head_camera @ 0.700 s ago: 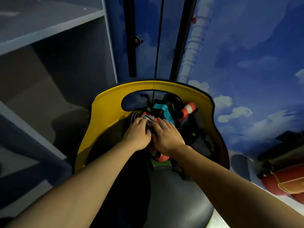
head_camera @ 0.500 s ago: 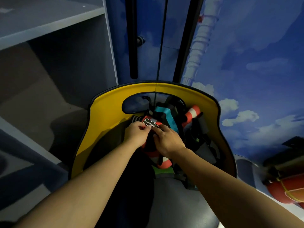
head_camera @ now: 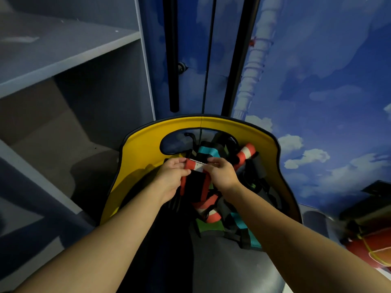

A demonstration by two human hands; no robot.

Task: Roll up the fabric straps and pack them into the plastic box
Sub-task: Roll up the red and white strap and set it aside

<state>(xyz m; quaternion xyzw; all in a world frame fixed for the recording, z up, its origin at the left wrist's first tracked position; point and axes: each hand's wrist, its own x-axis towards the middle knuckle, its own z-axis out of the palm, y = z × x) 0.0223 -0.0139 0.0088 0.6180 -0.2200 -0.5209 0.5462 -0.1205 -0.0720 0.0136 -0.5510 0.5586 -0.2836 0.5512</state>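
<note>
A heap of fabric straps (head_camera: pixel 230 199) in black, teal, green and red-and-white lies on a dark seat against a yellow board (head_camera: pixel 146 149). My left hand (head_camera: pixel 172 176) and my right hand (head_camera: pixel 222 175) each pinch an end of one red-and-white strap (head_camera: pixel 195 166), held stretched between them above the heap. The rest of that strap hangs down in red and black bands below my hands. A rolled red-and-white strap end (head_camera: pixel 245 154) sticks up at the back right. No plastic box is in view.
Grey shelves (head_camera: pixel 63 60) stand on the left. A blue wall with painted clouds (head_camera: pixel 317 92) and two black vertical bars (head_camera: pixel 173 60) rise behind the yellow board. A red and orange object (head_camera: pixel 372 248) lies at the right edge.
Both hands have lifted off the pile and moved slightly apart, pulling the red-and-white strap up taut between them. The black label they pressed on earlier is gone from sight.
</note>
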